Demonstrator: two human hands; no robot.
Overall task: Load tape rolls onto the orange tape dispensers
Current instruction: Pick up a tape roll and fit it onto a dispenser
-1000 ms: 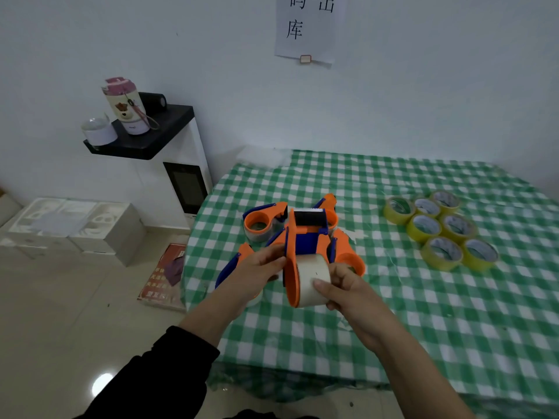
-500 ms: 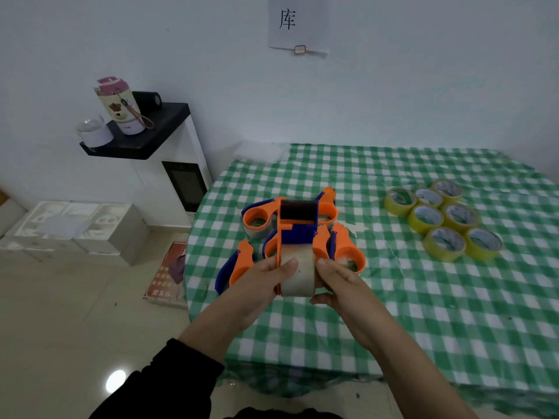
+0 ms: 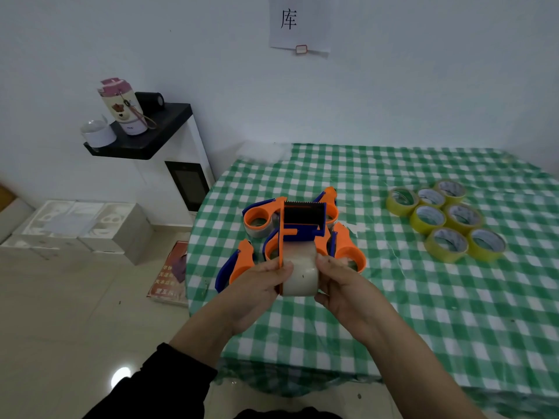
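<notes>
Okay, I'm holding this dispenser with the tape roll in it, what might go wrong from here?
1. The serrated blade on the held dispenser is exposed; fingers threading tape toward it might get nicked.
2. The left hand and right hand grip only around the tape roll; if it isn't seated, it may slip off.
3. The blue-and-orange dispenser lies near the table edge and could get knocked to the floor.

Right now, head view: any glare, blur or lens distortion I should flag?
Head view: glare spot on the glossy beige floor, lower left; wide-angle bowing along the green-checked tablecloth edge; soft dim light, no hard shadows; the held orange-and-blue plastic tape dispenser and its whitish tape roll look sharp.
</notes>
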